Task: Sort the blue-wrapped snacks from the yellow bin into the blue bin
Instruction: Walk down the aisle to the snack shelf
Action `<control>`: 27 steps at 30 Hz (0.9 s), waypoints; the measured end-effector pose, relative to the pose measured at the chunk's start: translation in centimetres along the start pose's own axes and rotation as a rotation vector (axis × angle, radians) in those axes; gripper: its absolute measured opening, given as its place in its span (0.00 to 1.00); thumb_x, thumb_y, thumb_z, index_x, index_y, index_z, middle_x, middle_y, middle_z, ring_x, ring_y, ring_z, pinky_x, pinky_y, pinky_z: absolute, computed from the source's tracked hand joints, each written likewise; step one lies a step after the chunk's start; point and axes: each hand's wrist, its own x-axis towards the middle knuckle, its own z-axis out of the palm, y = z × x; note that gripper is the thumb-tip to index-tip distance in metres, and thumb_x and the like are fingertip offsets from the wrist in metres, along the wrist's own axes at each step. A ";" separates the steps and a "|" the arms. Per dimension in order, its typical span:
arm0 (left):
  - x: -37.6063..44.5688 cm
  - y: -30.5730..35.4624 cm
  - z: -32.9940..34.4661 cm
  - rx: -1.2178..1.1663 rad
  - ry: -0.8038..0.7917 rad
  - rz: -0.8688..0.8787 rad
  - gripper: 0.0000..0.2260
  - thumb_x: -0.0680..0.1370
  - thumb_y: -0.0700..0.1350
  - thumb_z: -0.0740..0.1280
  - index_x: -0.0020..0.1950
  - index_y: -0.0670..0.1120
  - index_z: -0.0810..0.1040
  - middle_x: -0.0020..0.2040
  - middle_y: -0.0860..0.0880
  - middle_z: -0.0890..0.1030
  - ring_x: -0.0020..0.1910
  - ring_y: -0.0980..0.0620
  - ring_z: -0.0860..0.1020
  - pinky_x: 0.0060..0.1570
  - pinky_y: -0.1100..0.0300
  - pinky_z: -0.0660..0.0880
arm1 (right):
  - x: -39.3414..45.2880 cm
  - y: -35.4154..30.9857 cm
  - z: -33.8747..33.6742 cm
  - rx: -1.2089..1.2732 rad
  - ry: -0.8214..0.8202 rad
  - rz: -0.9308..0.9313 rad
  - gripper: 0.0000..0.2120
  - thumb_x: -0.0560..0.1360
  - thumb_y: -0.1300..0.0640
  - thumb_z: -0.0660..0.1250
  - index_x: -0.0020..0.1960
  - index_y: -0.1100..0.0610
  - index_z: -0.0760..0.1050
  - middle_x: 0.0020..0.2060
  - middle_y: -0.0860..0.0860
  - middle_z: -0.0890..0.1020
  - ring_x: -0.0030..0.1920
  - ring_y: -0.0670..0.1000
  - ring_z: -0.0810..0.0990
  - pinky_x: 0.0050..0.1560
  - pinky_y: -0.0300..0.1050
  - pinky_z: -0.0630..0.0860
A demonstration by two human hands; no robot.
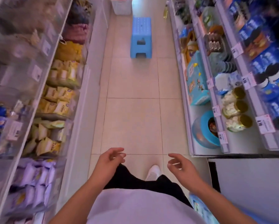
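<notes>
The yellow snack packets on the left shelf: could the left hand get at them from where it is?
Probably yes: the left hand is empty, nothing lies between it and the yellow snack packets, though it must reach sideways.

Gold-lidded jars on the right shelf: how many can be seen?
3. They lie in a row on the lower right shelf: the far one, the middle one and the near one. More may be hidden behind the shelf edge.
</notes>
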 end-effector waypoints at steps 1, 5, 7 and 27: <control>1.1 1.3 0.3 -0.013 0.002 0.004 0.07 0.79 0.43 0.69 0.56 0.51 0.81 0.47 0.49 0.86 0.46 0.54 0.84 0.55 0.57 0.76 | 1.5 -1.2 -1.1 -0.011 -0.005 0.002 0.16 0.75 0.55 0.70 0.57 0.37 0.74 0.46 0.44 0.83 0.42 0.39 0.80 0.41 0.29 0.73; 5.8 4.9 0.5 -0.081 0.021 -0.040 0.07 0.78 0.41 0.69 0.55 0.50 0.81 0.46 0.49 0.86 0.46 0.51 0.85 0.54 0.55 0.78 | 6.8 -5.0 -3.6 -0.024 -0.026 -0.009 0.15 0.75 0.55 0.70 0.59 0.42 0.76 0.45 0.45 0.83 0.43 0.39 0.81 0.42 0.28 0.73; 9.2 6.5 0.1 -0.105 0.035 -0.069 0.07 0.78 0.42 0.70 0.55 0.50 0.82 0.47 0.49 0.86 0.46 0.50 0.85 0.51 0.55 0.78 | 10.0 -7.3 -4.1 -0.047 -0.049 -0.030 0.14 0.75 0.55 0.70 0.60 0.44 0.76 0.45 0.45 0.83 0.43 0.38 0.80 0.42 0.27 0.72; 40.9 30.2 -5.0 -0.022 -0.023 -0.006 0.07 0.79 0.41 0.68 0.55 0.50 0.81 0.49 0.47 0.85 0.45 0.52 0.84 0.49 0.59 0.75 | 41.9 -29.5 -11.4 -0.033 -0.106 -0.007 0.15 0.77 0.56 0.68 0.61 0.44 0.75 0.48 0.44 0.82 0.45 0.36 0.80 0.43 0.27 0.72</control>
